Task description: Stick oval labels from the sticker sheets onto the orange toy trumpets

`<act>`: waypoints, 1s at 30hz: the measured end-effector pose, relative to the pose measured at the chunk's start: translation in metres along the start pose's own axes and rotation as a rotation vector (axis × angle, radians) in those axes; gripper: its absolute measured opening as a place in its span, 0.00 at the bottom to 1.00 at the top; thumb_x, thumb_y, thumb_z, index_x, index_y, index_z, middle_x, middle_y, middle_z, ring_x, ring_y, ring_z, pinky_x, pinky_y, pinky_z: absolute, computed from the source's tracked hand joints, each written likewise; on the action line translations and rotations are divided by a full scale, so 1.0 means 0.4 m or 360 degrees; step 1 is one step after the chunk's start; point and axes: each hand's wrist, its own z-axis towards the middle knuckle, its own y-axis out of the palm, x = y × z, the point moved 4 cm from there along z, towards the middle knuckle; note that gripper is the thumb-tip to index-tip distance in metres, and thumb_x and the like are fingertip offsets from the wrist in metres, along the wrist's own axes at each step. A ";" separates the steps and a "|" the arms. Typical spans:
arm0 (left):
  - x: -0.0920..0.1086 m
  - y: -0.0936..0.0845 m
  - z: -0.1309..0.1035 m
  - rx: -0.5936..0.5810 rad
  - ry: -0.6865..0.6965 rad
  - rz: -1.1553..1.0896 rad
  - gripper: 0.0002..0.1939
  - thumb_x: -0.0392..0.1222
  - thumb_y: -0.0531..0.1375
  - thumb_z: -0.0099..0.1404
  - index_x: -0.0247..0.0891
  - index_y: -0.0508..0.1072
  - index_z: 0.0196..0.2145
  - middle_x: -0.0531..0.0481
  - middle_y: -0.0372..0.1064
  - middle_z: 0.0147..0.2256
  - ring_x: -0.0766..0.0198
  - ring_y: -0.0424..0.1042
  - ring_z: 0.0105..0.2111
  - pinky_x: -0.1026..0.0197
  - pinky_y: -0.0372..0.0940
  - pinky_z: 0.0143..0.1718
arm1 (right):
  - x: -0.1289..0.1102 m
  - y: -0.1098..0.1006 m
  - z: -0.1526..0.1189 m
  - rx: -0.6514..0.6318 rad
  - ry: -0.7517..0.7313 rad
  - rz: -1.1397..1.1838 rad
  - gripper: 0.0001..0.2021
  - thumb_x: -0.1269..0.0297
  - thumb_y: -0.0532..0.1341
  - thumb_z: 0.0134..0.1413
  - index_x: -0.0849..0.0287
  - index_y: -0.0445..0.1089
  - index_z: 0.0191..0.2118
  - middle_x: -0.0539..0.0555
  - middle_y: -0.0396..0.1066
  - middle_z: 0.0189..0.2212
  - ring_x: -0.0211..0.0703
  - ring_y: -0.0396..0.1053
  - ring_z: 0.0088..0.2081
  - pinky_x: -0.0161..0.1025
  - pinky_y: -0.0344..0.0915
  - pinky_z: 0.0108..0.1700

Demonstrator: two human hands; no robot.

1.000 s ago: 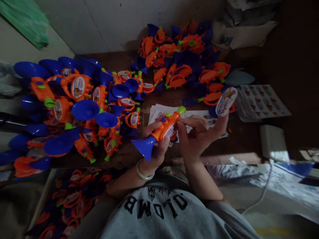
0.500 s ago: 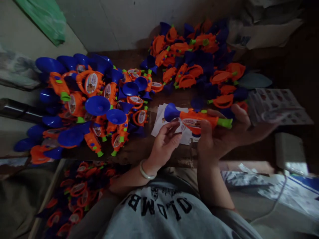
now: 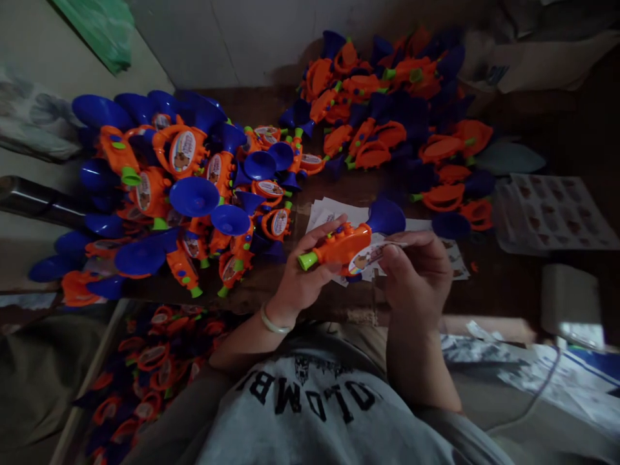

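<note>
A toy trumpet (image 3: 345, 244) with an orange body, blue bell and lime-green mouthpiece is gripped in my left hand (image 3: 303, 276). Its mouthpiece points left and its bell lies to the upper right. My right hand (image 3: 419, 274) pinches one end of an oval printed sticker (image 3: 371, 258) between thumb and fingers. The sticker's other end lies against the near side of the trumpet's body; how much of it touches is unclear. Beneath the trumpet, white sticker sheets (image 3: 334, 208) rest on the dark table (image 3: 271, 290).
Stickered trumpets (image 3: 194, 197) are heaped on the left, with a second heap (image 3: 372, 155) at the back right showing plain orange sides. A stack of sticker sheets (image 3: 557, 213) and a pale box-shaped object (image 3: 571, 300) sit rightward. More trumpets (image 3: 150, 381) fill a container below the table's left.
The trumpet has passed from my right hand to my left and turned round, its mouthpiece now leftward. My right hand now pinches a sticker at its side. The view has shifted slightly.
</note>
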 end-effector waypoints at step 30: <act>0.030 0.039 -0.003 -0.0045 0.0237 0.0273 0.22 0.41 0.68 0.69 0.49 0.70 0.59 0.46 0.62 0.71 0.47 0.59 0.73 0.38 0.57 0.74 | 0.033 0.014 -0.025 0.0023 -0.0080 -0.0165 0.07 0.61 0.75 0.56 0.51 0.77 0.35 0.45 0.78 0.32 0.33 0.75 0.34 0.33 0.73 0.38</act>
